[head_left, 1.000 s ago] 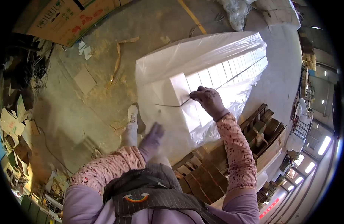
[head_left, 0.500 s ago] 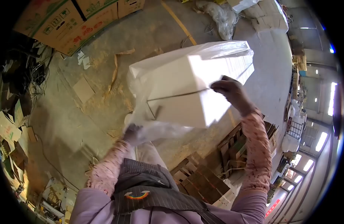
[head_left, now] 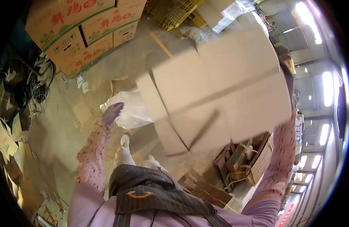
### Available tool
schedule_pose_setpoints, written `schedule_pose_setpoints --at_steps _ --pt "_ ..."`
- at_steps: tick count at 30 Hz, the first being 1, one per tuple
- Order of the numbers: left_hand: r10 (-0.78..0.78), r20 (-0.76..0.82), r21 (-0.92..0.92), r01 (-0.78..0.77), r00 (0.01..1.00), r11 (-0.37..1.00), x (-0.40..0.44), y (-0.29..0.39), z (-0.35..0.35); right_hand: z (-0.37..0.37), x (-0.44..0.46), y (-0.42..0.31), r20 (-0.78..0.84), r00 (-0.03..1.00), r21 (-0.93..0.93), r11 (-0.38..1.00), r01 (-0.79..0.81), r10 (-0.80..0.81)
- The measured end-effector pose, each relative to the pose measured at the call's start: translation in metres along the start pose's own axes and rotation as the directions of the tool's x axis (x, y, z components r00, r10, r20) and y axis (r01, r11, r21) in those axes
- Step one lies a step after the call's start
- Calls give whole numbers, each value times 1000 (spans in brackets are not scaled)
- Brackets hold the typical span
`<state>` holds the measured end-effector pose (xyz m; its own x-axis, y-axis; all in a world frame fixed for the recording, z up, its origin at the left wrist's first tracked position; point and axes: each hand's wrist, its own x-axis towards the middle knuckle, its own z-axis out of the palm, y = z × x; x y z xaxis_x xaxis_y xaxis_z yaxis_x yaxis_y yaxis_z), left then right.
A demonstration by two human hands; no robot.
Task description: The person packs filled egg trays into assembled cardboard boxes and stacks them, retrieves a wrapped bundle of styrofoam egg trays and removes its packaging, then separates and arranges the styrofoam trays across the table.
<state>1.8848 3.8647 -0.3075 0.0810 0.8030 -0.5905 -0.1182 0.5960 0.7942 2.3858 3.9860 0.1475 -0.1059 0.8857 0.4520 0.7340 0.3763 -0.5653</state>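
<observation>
A large pale block of several boxes or panels (head_left: pixel 219 79), bound with dark straps, fills the centre and right, tilted close to the camera. At its left, my left hand (head_left: pixel 114 112) is closed on the edge of a clear plastic film (head_left: pixel 134 111), whose far side passes behind the block. My right hand (head_left: pixel 289 77) is at the block's far right edge, dim and partly covered, with its fingers hidden. A loose strap end (head_left: pixel 205 128) hangs blurred over the block's lower face.
Printed cartons (head_left: pixel 95 32) are stacked at the upper left, near a yellow crate (head_left: pixel 172 13). Crumpled plastic (head_left: pixel 199 33) lies behind the block. Flattened cardboard and wooden pieces (head_left: pixel 238 162) sit at the lower right. Scrap cardboard (head_left: pixel 8 136) and tangled cords line the left.
The block has come up and rightward, closer to the camera, and out of most of its plastic. My right hand moved right with it; my left hand moved left and up with the film.
</observation>
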Motion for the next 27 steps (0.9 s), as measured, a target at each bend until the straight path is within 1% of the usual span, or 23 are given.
schedule_pose_setpoints --at_steps 1,2,3,4,5,7,8,9,10,11,12,13,14,16,18,19,20,21,22,23,24,26,27 --pt "172 -58 -17 -173 983 985 -19 2 -11 -11 5 -7 -38 999 17 999 31 -30" --pt "344 -118 -25 -349 931 937 -37 9 -19 -25 9 -12 -79 995 33 998 62 -60" --pt "373 -323 -29 -403 870 915 -76 37 -18 -37 10 -19 -111 990 50 994 95 -89" --pt "437 -456 -75 -523 775 849 -68 23 -57 -51 11 -25 -142 982 67 989 131 -121" --pt "608 -513 44 -689 606 724 -148 80 -28 -64 11 -31 -171 973 82 982 169 -153" --pt "722 -665 238 -863 190 446 -232 143 13 -90 9 -43 -216 954 109 966 235 -208" --pt "840 -542 533 -762 27 369 -279 165 39 -104 7 -49 -235 943 120 956 268 -235" --pt "925 -365 773 -587 -100 242 -318 181 70 -118 5 -55 -253 932 130 945 300 -261" --pt "943 -319 805 -551 -90 220 -347 194 117 -130 0 -60 -272 919 139 934 330 -285" --pt "970 -234 771 -620 -62 147 -365 199 159 -143 -2 -66 -291 905 146 920 363 -311" --pt "991 -131 632 -769 12 93 -372 201 202 -153 -7 -70 -301 893 155 907 393 -335" --pt "994 -53 460 -882 92 106 -376 202 240 -159 -13 -77 -314 879 161 892 422 -359" --pt "990 -40 344 -928 136 142 -373 207 272 -166 -18 -81 -321 869 172 879 445 -377" --pt "987 -79 255 -955 137 152 -358 221 313 -174 -30 -90 -336 851 201 852 483 -403" --pt "991 -120 497 -861 56 109 -351 222 325 -179 -42 -103 -341 838 243 821 517 -427" --pt "989 -97 639 -769 -107 -21 -347 222 315 -174 -48 -106 -329 837 278 802 528 -437" --pt "961 -71 767 -630 -267 -118 -350 227 307 -165 -49 -111 -320 837 314 784 536 -444" --pt "982 -148 579 -815 -115 -8 -370 223 297 -159 -58 -117 -304 839 356 763 539 -451" --pt "981 -184 343 -932 56 117 -393 221 292 -150 -64 -124 -294 839 398 740 543 -458" --pt "953 -275 394 -919 -124 -5 -398 223 295 -140 -70 -132 -276 841 445 713 541 -466" --pt "950 -283 421 -907 -130 1 -421 223 288 -130 -78 -142 -259 838 489 683 543 -480" --pt "902 -400 212 -941 164 265 -474 221 273 -101 -94 -171 -213 825 591 603 536 -524" --pt "852 -510 154 -962 116 223 -488 221 262 -84 -99 -189 -188 815 650 553 521 -548"
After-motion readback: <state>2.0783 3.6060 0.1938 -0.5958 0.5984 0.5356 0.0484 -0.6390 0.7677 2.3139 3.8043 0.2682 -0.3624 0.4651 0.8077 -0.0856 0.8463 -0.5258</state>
